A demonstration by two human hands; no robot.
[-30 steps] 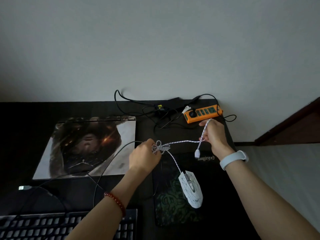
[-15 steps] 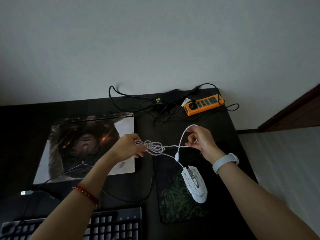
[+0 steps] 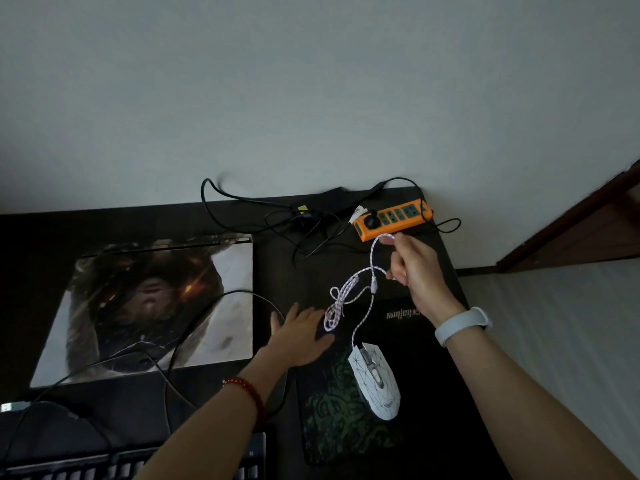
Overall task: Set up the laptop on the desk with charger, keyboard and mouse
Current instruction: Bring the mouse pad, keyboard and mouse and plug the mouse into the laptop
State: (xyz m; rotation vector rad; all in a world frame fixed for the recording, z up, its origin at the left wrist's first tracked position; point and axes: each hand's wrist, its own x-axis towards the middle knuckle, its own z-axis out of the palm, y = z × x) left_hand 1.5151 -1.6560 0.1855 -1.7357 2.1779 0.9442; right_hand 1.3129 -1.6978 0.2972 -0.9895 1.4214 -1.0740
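A white mouse rests on a dark green-patterned mouse pad. Its white braided cable rises in a tangled loop to my right hand, which pinches it in the air near the orange power strip. My left hand hovers flat with spread fingers just left of the dangling loop, holding nothing. The closed laptop, with a picture on its lid, lies at the left. A black keyboard shows at the bottom left, partly hidden by my left forearm.
Black charger cables lie tangled behind the laptop beside the power strip. A thin black cable crosses the laptop lid, ending in a USB plug at the left edge. The desk's right edge meets a pale floor.
My left hand has let go of the cable bundle and dropped lower, fingers spread. My right hand has lifted the cable toward the power strip, so the loop now hangs from it.
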